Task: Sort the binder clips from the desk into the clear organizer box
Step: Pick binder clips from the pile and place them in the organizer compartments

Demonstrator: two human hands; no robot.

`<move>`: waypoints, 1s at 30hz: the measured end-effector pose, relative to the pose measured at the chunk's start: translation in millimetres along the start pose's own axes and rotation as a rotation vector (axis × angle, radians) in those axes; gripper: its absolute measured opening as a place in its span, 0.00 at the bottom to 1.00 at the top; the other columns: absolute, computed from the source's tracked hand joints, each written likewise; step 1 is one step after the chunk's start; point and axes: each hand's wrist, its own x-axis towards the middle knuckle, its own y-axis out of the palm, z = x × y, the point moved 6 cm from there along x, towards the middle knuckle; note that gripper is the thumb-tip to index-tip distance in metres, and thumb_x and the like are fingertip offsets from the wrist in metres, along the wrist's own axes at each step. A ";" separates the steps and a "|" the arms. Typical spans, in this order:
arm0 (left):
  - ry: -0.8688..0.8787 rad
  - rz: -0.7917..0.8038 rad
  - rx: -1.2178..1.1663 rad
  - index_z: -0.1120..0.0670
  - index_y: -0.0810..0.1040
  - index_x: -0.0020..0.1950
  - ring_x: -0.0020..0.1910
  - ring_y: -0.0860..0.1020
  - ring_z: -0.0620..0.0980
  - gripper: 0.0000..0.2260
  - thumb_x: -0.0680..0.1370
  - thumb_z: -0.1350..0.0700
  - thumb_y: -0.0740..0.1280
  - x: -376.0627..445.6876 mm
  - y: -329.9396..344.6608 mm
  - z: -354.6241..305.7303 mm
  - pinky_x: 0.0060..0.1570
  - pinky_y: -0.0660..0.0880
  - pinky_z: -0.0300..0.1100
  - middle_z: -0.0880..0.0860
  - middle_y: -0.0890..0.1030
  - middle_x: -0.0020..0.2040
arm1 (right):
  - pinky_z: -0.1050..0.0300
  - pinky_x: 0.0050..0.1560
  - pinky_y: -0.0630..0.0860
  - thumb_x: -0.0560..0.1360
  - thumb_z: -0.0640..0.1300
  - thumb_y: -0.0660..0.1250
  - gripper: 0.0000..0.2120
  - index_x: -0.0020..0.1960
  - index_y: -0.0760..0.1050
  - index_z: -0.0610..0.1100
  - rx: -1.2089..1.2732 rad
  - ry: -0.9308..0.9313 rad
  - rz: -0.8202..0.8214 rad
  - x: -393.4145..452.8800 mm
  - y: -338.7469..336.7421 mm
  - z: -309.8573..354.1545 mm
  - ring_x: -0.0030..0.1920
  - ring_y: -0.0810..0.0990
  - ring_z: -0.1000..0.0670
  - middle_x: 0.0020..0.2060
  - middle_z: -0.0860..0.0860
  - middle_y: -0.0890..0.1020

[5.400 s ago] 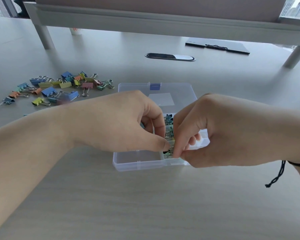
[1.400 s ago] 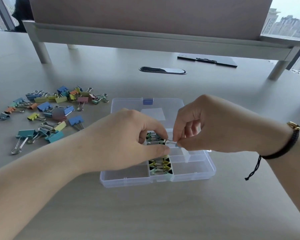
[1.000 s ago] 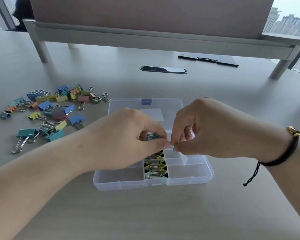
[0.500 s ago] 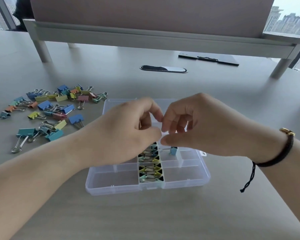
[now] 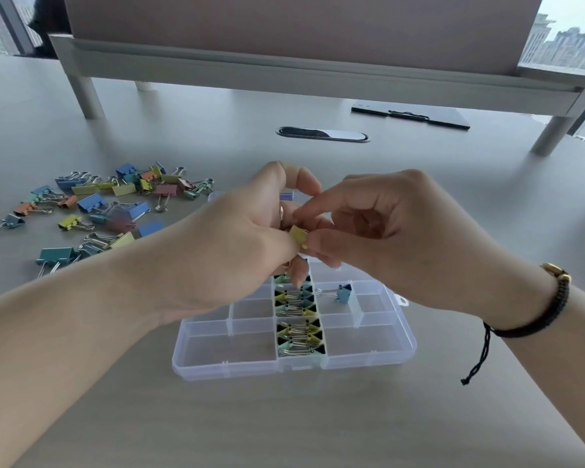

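Note:
A clear organizer box point(image 5: 237, 349) lies open on the desk in front of me. Its middle column holds several small yellow, green and teal binder clips point(image 5: 299, 327). One small blue clip point(image 5: 344, 293) lies in a compartment to the right. Above the box, my left hand point(image 5: 237, 238) and my right hand point(image 5: 379, 228) meet and both pinch a small yellow binder clip point(image 5: 299, 236) between thumbs and fingertips. A loose pile of coloured binder clips point(image 5: 98, 204) is spread on the desk at the left.
A raised shelf on grey legs point(image 5: 85, 92) spans the back of the desk. Beneath it lie a black clipboard point(image 5: 411, 115) and an oval cable port point(image 5: 321, 134). The box lid point(image 5: 286, 196) is mostly hidden behind my hands.
Both hands have risen from the box's middle column. A small blue clip now lies in a right compartment. A yellow clip is now pinched between both hands.

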 end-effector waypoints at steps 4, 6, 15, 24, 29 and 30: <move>0.010 -0.003 -0.006 0.54 0.68 0.63 0.44 0.83 0.52 0.21 0.78 0.75 0.59 -2.7 3.7 -3.6 0.45 0.79 0.41 0.60 0.83 0.51 | 0.66 0.31 0.67 0.69 0.50 0.76 0.07 0.47 0.85 0.55 -0.042 0.004 -0.002 -1.4 -0.6 4.0 0.29 0.70 0.56 0.33 0.52 0.77; -0.010 -0.045 -0.087 0.52 0.69 0.65 0.50 0.84 0.56 0.22 0.78 0.74 0.61 -3.0 0.2 -4.9 0.50 0.81 0.44 0.62 0.83 0.52 | 0.68 0.30 0.66 0.67 0.50 0.78 0.09 0.46 0.83 0.56 -0.061 0.026 -0.020 -1.6 -1.9 3.4 0.28 0.69 0.56 0.33 0.53 0.76; -0.113 -0.144 -0.046 0.52 0.74 0.64 0.42 0.85 0.50 0.17 0.77 0.64 0.66 -4.3 -3.5 -4.0 0.33 0.81 0.39 0.59 0.86 0.44 | 0.68 0.29 0.69 0.67 0.55 0.76 0.08 0.43 0.79 0.56 -0.095 0.091 -0.063 -1.5 -2.5 2.7 0.28 0.74 0.56 0.35 0.59 0.80; 0.143 -0.314 0.187 0.51 0.83 0.47 0.26 0.81 0.49 0.05 0.72 0.57 0.71 -9.6 -14.9 -24.4 0.17 0.67 0.32 0.50 0.86 0.37 | 0.60 0.27 0.67 0.64 0.52 0.76 0.18 0.37 0.73 0.39 0.232 0.272 -0.102 -0.1 -1.1 -6.9 0.26 0.73 0.51 0.32 0.45 0.84; 0.193 -0.291 0.062 0.49 0.85 0.45 0.21 0.70 0.45 0.07 0.68 0.54 0.72 -8.8 -11.1 -23.9 0.21 0.68 0.32 0.49 0.86 0.38 | 0.59 0.30 0.74 0.68 0.35 0.75 0.14 0.48 0.72 0.41 0.740 0.354 0.004 -3.4 7.9 -5.3 0.34 0.82 0.48 0.42 0.37 0.85; 0.198 -0.287 0.058 0.49 0.85 0.45 0.21 0.70 0.45 0.07 0.68 0.53 0.73 -8.5 -10.1 -24.1 0.21 0.68 0.32 0.50 0.86 0.37 | 0.60 0.32 0.76 0.68 0.34 0.74 0.15 0.50 0.72 0.41 0.796 0.364 0.011 -3.9 8.3 -5.9 0.35 0.83 0.48 0.41 0.38 0.85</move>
